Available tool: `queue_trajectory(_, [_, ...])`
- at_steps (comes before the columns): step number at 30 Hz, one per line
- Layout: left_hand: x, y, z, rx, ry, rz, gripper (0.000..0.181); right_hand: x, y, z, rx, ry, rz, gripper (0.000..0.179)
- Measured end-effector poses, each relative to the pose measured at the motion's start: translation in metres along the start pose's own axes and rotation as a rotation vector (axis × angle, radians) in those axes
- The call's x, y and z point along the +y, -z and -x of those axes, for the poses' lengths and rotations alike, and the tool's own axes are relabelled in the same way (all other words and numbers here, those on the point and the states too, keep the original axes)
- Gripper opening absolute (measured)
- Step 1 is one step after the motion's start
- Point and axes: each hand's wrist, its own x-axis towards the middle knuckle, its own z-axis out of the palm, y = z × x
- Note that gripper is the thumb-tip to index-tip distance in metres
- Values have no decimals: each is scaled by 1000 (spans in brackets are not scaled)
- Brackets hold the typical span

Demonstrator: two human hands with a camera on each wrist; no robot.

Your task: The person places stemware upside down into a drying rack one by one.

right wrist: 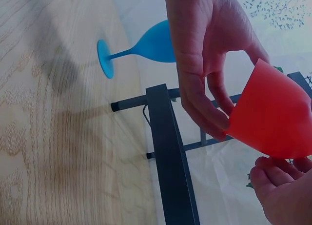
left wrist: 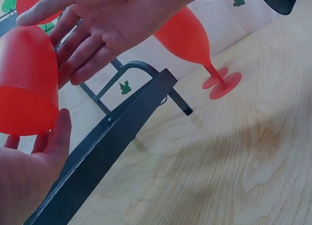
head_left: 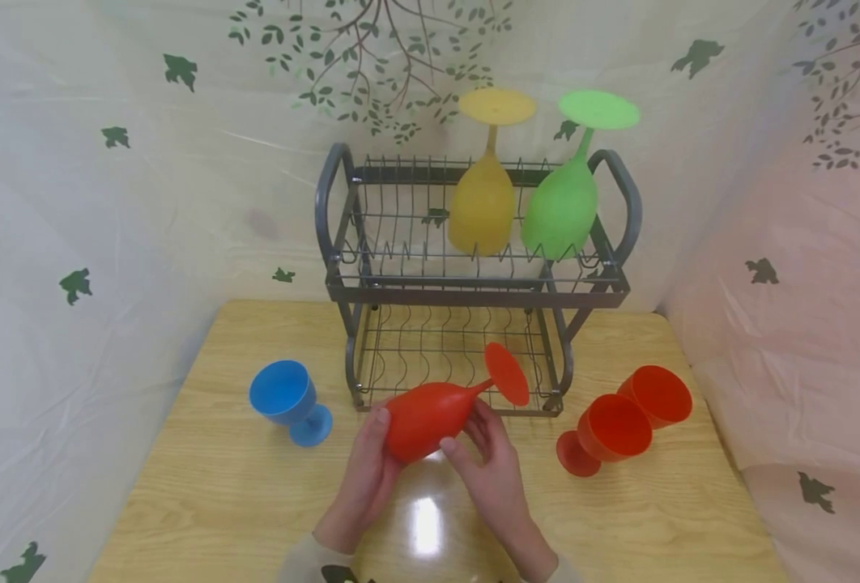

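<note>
Both hands are clamped on one red goblet (head_left: 430, 417), which is raised over the wooden table (head_left: 211, 510) between them. The left hand (head_left: 364, 465) grips the bowl at the rim; the right hand (head_left: 488, 474) holds the bowl nearer the stem. The goblet is tilted: rim down toward the left hand, foot up beyond the right hand. Left of the left hand, a blue goblet (head_left: 283, 393) stands upright. Right of the right hand stand two red goblets (head_left: 615, 427), one partly covering the other. Beyond both hands is a two-tier dish rack (head_left: 477, 296). Its upper tier supports an inverted yellow goblet (head_left: 483, 210) and, to its right, an inverted green goblet (head_left: 563, 210).
</note>
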Motion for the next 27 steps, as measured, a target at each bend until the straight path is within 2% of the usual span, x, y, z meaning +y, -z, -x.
queue_trajectory(11, [1,1,2,-13,-5,6,34,0,-1,0,11,3,-15,66])
queue_trajectory(15, [3,3,4,-26,-11,-11,44,-1,0,0,21,-2,-15,66])
queue_trajectory(19, [10,3,5,11,-41,-83,58,-1,3,-1,32,-5,-22,67])
queue_trajectory(22, [15,3,6,32,-128,-193,58,-2,5,-1,39,-7,-31,67])
queue_trajectory(27, [30,0,7,61,-325,-458,48,-5,8,-1,61,-7,-25,68])
